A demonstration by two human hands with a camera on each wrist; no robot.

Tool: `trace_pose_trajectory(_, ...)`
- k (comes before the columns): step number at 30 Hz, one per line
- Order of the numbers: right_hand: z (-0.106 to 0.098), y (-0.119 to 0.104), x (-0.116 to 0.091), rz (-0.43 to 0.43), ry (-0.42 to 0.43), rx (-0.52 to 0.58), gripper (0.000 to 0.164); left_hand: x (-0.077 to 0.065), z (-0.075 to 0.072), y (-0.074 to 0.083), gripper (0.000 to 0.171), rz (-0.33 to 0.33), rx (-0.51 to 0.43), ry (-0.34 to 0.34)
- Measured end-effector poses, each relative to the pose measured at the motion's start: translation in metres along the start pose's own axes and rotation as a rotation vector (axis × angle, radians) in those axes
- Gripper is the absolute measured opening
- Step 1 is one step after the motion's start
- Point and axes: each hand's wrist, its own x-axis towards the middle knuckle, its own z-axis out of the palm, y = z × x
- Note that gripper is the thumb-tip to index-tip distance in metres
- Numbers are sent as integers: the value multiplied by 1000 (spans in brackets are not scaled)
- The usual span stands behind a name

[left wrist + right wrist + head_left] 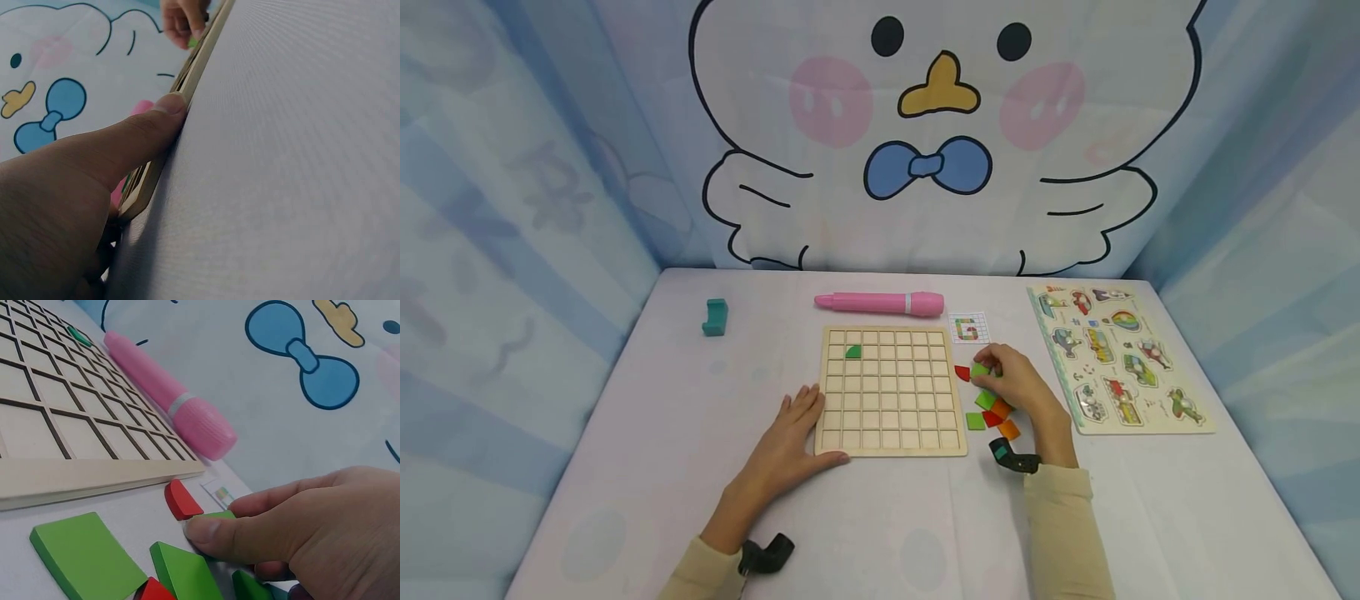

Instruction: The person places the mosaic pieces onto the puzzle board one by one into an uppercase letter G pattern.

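Note:
A wooden grid board (891, 457) lies in the middle of the table, with one dark green quarter-round tile (853, 352) in an upper-left cell. My left hand (790, 437) rests at the board's near left corner, thumb against the front edge and fingers by the left side. To the right of the board, my right hand (1018, 379) pinches a light green tile (222, 514) between thumb and fingers. Around it lie a red rounded tile (182, 500), green square tiles (87, 553) and orange tiles (1009, 429). The pinched tile is partly hidden by the thumb.
Behind the board lies a pink pen-shaped thing (880, 303), with a small pattern card (968, 327) beside it. A picture puzzle board (1120, 358) sits at the right. A teal block (716, 317) stands far left. A printed curtain (925, 233) closes the back.

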Motion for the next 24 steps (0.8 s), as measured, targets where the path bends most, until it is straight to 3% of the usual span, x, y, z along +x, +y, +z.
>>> trace_pose_trajectory(15,-2,-5,-2,-28,0,-17,21,0,-1,1,105,-13,-4,-7)
trace_pose_trajectory(24,-3,-13,-4,-47,53,-43,26,-1,-2,2,104,-14,-10,-2)
